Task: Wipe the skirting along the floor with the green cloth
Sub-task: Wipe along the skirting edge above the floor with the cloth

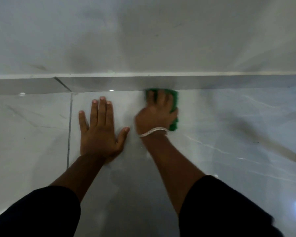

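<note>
Right hand [156, 113] is closed over the green cloth [174, 101], fingers pressing it against the foot of the skirting [212, 82] where it meets the floor [229, 134]. Hand and cloth are blurred. Left hand [99, 132] lies flat on the floor, fingers spread, holding nothing, just beside the right. Silver bracelet [152, 131] on right wrist.

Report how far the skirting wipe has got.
Done: nothing can be confirmed; no stretch of skirting looks visibly cleaner. In hand: the right hand presses the green cloth at the skirting's foot, while the left hand lies flat on the floor. Left: seemingly the skirting on both sides.
</note>
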Demonstrator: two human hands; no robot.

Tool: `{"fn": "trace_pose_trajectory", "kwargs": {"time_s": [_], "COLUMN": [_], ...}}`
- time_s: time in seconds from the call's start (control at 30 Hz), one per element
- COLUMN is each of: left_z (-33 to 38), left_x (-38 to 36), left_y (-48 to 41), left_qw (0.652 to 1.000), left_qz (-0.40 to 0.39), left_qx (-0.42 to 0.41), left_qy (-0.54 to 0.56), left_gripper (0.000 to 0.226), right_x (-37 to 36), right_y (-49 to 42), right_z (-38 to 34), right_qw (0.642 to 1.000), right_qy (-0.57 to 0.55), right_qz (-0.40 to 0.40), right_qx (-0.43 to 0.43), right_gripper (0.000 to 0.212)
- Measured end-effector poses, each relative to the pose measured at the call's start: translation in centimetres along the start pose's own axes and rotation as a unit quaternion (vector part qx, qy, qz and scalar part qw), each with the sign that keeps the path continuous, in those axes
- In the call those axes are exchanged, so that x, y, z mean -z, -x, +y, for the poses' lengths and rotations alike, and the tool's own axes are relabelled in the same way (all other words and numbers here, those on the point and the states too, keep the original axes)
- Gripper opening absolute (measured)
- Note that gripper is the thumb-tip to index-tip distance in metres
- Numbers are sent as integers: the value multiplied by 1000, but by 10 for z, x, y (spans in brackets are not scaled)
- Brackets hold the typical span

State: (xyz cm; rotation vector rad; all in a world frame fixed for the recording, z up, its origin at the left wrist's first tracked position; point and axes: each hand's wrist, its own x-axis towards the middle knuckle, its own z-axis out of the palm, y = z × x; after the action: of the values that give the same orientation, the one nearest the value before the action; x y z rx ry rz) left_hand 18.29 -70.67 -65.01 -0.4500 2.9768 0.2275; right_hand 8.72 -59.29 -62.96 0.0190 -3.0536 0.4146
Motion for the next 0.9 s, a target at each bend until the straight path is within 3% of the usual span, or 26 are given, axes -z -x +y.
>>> {"fn": "trace_pose_trajectory", "kwargs": {"time_s": [0.1,0.2,0.27,0.47,0.63,0.77,0.9], "left_z": [-2,-3,0,-1,-1,-1,-2], "left_x": [-2,-2,1,2,-2,-3,-3], "left_y": [0,-1,0,-1,-1,-1,0], "left_qw": [1000,1000,1000,1000,1000,1000,1000], "left_qz": [0,-1,-4,-9,-2,6,2], "left_qx": [-10,0,0,-3,-6,-4,0], "left_qy": [-8,0,-1,-1,4,2,0], "left_gripper": [95,92,92,92,92,92,93], "right_x": [-1,3,13,40,33,9,10], "right_y": [13,-7,-23,-59,-55,-14,-8], "right_z": [-26,8,39,135,100,27,5], "right_qw": [994,974,969,998,993,1000,988], "right_qy": [-21,16,40,49,15,13,-6], "right_qz": [-64,-78,-89,-41,-34,-9,-70], "right_qx": [87,211,227,25,-111,3,135], "right_gripper": [61,53,53,52,54,63,53]}}
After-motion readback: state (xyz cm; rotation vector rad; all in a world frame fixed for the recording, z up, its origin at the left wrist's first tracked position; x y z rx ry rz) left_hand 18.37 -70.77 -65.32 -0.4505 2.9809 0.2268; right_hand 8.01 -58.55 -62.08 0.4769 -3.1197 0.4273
